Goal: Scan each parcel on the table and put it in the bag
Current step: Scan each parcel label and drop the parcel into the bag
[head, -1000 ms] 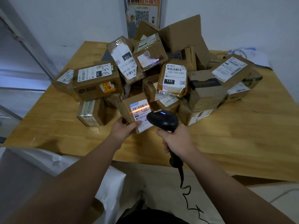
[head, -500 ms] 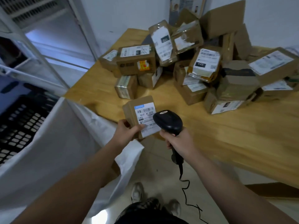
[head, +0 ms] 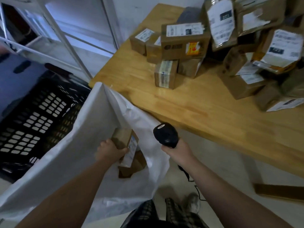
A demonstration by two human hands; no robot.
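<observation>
My left hand (head: 110, 151) grips a small cardboard parcel (head: 125, 145) with a white label, held inside the mouth of the big white bag (head: 82, 129) at the table's left front corner. Another brown parcel (head: 131, 168) lies deeper in the bag, just below it. My right hand (head: 176, 149) holds a black barcode scanner (head: 165, 134) upright, to the right of the bag, off the table's front edge. A heap of several labelled cardboard parcels (head: 184, 41) covers the far right of the wooden table (head: 189, 109).
A black perforated plastic crate (head: 37, 116) stands on the floor left of the bag. White shelf frames (head: 69, 41) rise behind it. The scanner's cable (head: 189, 176) hangs down to the floor by my feet (head: 192, 204).
My left hand has carried the scanned parcel from above the table edge down and left into the bag. The view has swung left. The scanner has stayed in my right hand.
</observation>
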